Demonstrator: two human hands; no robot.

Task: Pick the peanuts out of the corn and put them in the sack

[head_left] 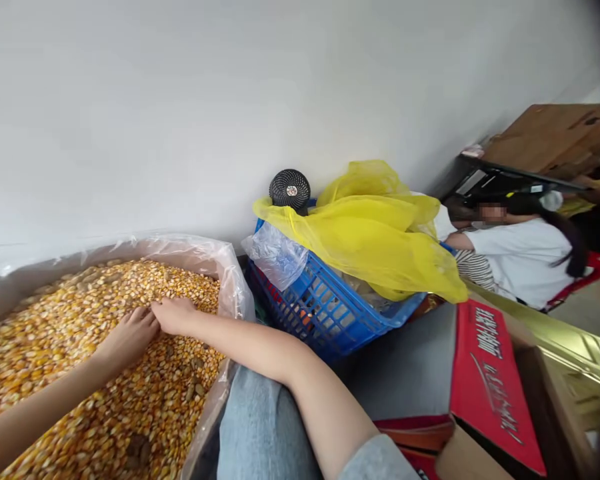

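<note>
Corn (80, 360) fills the plastic liner (236, 283) at near left, whose raised rim probably prevents spills; left hand (134, 330) and right hand (175, 315) meet on the kernels, fingers lowered (whether pinching, I cannot tell). Farther right, a fan (290, 189) faces near, perhaps for cooling.

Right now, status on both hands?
Left hand and right hand together on the corn kernels. Fingertips partly hidden, grip unclear. Plastic-lined bag rim beneath right forearm.

- We wore a plain light grey sleeve (380, 460), its edge above our right elbow.
- We had faded, pale blue denim (265, 423) over 1 knee.
- Our left hand (137, 328), right hand (174, 315) and 2 forearms were bare.
</note>
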